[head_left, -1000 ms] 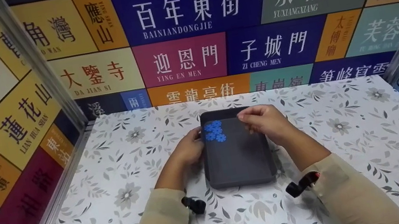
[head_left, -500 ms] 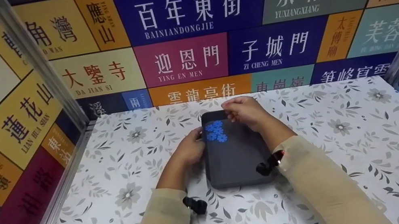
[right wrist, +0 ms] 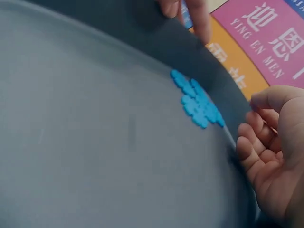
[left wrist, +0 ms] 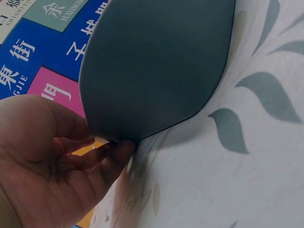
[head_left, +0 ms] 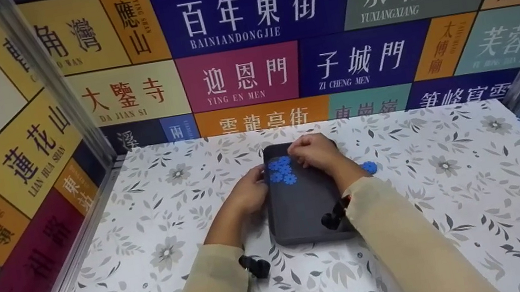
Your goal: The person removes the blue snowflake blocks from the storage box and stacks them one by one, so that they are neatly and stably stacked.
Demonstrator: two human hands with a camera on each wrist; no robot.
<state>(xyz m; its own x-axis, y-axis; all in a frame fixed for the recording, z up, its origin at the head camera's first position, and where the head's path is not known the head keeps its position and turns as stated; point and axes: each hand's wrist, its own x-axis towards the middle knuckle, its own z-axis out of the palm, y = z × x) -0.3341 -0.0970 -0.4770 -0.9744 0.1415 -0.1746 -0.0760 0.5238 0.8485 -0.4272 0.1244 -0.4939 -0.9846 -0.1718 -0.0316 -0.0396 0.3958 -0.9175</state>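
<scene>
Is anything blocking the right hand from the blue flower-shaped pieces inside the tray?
Nothing visible stands between them: the right hand is over the far end of the tray, beside the blue flower-shaped pieces.

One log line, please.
left hand grips dark grey rectangular tray; right hand over tray, hold unclear; blue flower-shaped pieces in far-left corner

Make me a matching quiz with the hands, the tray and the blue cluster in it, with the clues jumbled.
Column one:
1. Left hand
2. Right hand
3. Tray
4. Blue cluster

Column two:
A. In the tray's far left corner
B. Holding the tray's left side
C. Dark grey
D. Near the tray's far end, fingers curled

Pairs: 1-B, 2-D, 3-C, 4-A.
</scene>
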